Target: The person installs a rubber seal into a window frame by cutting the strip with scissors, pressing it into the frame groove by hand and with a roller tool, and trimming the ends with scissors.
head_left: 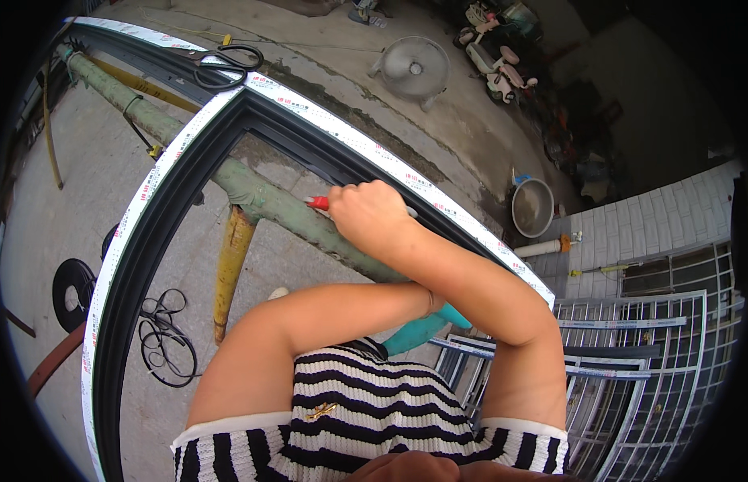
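My right hand [367,214] is closed around a slim tool with a red end [316,202], its kind unclear. A small grey tip shows on the hand's other side. It works at the inner edge of a large dark window frame [326,165] covered with white printed protective film. My left forearm [358,309] passes beneath my right forearm, which hides the left hand and its fingers. Black-handled scissors [229,66] lie on the frame's far corner. Under the frame runs a green support pipe [269,210] with a yellow leg [232,265].
Loose black strip [167,337] and a black coil [71,293] lie on the floor at left. A fan [412,68] stands beyond the frame, a metal basin [532,207] to its right. Barred metal panels [631,353] lean at right. A teal object [422,331] sits beside my body.
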Action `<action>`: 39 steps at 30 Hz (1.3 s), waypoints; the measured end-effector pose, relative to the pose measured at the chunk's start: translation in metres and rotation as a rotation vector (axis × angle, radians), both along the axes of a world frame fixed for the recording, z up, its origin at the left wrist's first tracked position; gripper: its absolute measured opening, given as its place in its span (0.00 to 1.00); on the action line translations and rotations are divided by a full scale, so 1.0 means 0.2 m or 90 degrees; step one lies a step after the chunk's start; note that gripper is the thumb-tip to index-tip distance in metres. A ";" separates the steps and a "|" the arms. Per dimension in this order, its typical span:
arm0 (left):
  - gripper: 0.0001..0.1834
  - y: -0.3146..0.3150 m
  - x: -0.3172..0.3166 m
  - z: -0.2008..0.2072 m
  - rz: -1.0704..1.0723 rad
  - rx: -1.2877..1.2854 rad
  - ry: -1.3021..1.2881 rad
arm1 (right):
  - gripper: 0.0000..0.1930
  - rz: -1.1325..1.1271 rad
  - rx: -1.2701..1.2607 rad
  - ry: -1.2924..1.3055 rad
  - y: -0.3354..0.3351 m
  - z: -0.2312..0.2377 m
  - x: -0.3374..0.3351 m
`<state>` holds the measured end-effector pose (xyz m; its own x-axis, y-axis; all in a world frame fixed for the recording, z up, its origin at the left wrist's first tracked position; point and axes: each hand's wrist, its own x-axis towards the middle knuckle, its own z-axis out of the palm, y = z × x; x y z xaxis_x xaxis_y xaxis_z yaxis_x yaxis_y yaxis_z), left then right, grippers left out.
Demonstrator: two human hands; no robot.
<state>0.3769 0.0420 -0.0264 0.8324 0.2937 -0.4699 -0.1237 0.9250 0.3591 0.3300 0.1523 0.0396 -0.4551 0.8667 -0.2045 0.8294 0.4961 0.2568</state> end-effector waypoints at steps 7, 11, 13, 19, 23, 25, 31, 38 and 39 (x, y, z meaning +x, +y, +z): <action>0.07 0.20 -0.49 0.06 -0.073 0.741 -0.041 | 0.15 -0.232 0.197 0.207 -0.28 0.46 0.21; 0.08 0.47 -0.88 0.13 0.330 1.301 0.160 | 0.15 -0.298 0.222 0.250 -0.54 0.45 0.29; 0.08 0.60 -0.99 0.11 0.333 1.380 0.289 | 0.15 -0.312 0.230 0.251 -0.56 0.39 0.34; 0.09 0.78 -1.15 0.07 0.447 1.319 0.465 | 0.16 -0.205 0.164 0.134 -0.39 0.22 0.30; 0.08 0.72 -1.25 0.01 0.519 1.155 0.494 | 0.17 -0.159 0.119 0.078 -0.21 0.18 0.26; 0.08 0.69 -1.29 -0.01 0.525 1.156 0.509 | 0.17 -0.102 0.132 0.069 -0.14 0.18 0.24; 0.07 0.64 -1.39 -0.08 0.560 1.057 0.516 | 0.17 -0.070 0.104 0.058 0.06 0.20 0.07; 0.07 0.61 -1.42 -0.07 0.565 1.042 0.520 | 0.17 -0.058 0.093 0.073 0.21 0.19 -0.08; 0.07 0.61 -1.39 -0.05 0.559 1.047 0.516 | 0.17 -0.066 0.091 0.069 0.23 0.17 -0.08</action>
